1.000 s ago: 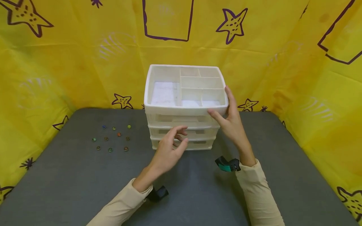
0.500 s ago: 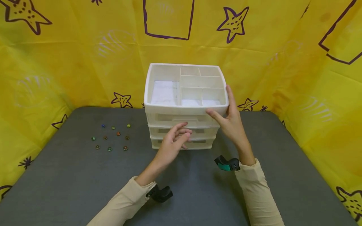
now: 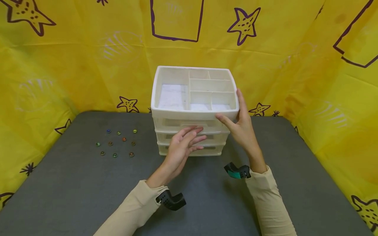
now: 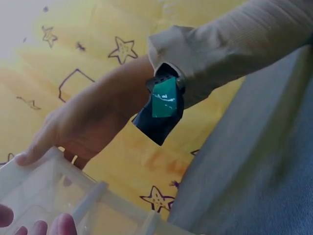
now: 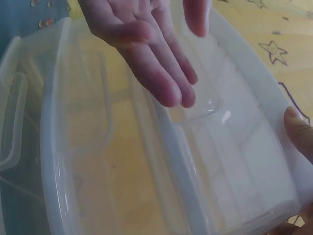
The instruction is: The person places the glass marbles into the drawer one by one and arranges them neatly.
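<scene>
1. Drawer unit (image 3: pixel 193 114), whitish plastic, is placed upright on the bench (image 3: pixel 73 183), toward the back, near the middle; its top is formed by a divided tray (image 3: pixel 211 86).
2. Three drawers (image 3: pixel 163 124) are stacked under the tray; none is seen pulled out.
3. Front right corner of the tray is gripped by the right hand (image 3: pixel 243 129): thumb set on the front rim, fingers along the right side.
4. Left hand (image 3: pixel 180 149) is held before the drawer fronts, fingers nearly straight, slightly spread, nothing held; contact with a drawer cannot be told.
5. Ten small marbles (image 3: pixel 124 139) are scattered on the bench, left of the unit, well apart from both hands.
6. Progress, as judged: early stage. Unit is steadied on one side; no drawer pull is grasped yet, no marble is picked up. Handling of drawers and marbles seems left.
7. Bench is backed by a yellow cloth (image 3: pixel 189 54) printed with starfish; beige sleeves (image 3: pixel 268 200) and black wrist devices (image 3: pixel 237 171) are worn.
</scene>
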A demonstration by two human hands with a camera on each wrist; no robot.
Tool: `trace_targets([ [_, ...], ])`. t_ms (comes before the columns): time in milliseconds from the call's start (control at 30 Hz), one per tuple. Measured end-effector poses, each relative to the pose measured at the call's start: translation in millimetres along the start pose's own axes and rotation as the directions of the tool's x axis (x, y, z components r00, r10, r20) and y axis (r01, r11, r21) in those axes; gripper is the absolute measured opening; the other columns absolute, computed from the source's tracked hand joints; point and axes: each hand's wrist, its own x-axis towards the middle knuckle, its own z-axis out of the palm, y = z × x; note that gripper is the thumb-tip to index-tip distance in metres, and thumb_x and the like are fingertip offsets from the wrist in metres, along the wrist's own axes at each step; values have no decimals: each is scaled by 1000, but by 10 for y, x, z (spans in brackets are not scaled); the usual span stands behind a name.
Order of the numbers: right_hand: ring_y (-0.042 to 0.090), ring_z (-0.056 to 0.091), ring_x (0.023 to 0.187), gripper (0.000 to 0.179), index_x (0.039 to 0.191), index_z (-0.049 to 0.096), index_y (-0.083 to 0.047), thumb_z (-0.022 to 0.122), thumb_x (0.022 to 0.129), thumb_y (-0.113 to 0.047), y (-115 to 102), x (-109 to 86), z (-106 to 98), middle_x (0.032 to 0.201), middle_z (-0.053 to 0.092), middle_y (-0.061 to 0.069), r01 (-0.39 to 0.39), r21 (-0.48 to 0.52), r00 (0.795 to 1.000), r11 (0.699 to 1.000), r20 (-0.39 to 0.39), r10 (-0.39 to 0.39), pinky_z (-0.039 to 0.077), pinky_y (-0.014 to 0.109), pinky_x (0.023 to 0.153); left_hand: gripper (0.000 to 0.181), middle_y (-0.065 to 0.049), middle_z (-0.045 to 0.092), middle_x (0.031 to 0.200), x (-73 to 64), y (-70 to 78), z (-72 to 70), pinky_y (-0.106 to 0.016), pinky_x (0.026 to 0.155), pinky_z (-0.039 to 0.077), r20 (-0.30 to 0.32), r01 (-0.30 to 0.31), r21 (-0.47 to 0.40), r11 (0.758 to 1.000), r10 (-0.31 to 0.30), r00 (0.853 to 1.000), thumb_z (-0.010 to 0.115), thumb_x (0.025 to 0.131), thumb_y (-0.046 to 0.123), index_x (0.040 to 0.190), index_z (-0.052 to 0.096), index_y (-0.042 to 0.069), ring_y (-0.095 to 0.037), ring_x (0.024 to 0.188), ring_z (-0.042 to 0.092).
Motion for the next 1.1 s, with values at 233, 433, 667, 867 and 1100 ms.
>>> trace_targets([
  [233,26,52,115,93,160,11,-24,71,91,-10,-22,-1,-20,150,39,12,-9,-4,1000,1000,9,9,51,20,86,27,-20,61,134,64,-47,92,-28,77,58,-87,-18,-96,995,9,996,46,104,12,127,52,-1,-14,97,72],
  [433,29,55,114,91,160,10,-24,70,93,-13,-40,2,-44,148,41,13,-22,-9,999,1000,32,22,54,21,83,20,-13,70,118,89,-107,143,-27,71,57,-179,-64,-101,993,45,983,46,105,12,117,56,0,-13,86,74],
  [667,26,55,112,90,160,10,-23,68,93,-9,-48,11,-65,148,41,15,-21,28,999,999,47,20,54,19,82,20,-14,72,114,54,-158,178,-26,70,57,-214,-102,-66,993,86,973,48,105,16,113,57,0,-12,83,74],
  [867,26,55,114,88,160,9,-22,66,94,-8,-54,10,-80,149,40,17,-42,72,997,997,62,37,55,18,83,20,-15,72,116,3,-173,196,-26,70,57,-211,-103,-62,993,88,974,47,105,15,114,57,0,-11,84,73],
  [1100,27,51,124,86,160,9,-19,64,95,-7,-66,15,-108,156,35,15,-62,122,996,991,75,53,52,16,89,19,-19,70,119,-46,-178,207,-27,71,56,-207,-104,-56,993,90,974,46,106,15,113,56,0,-11,83,73],
])
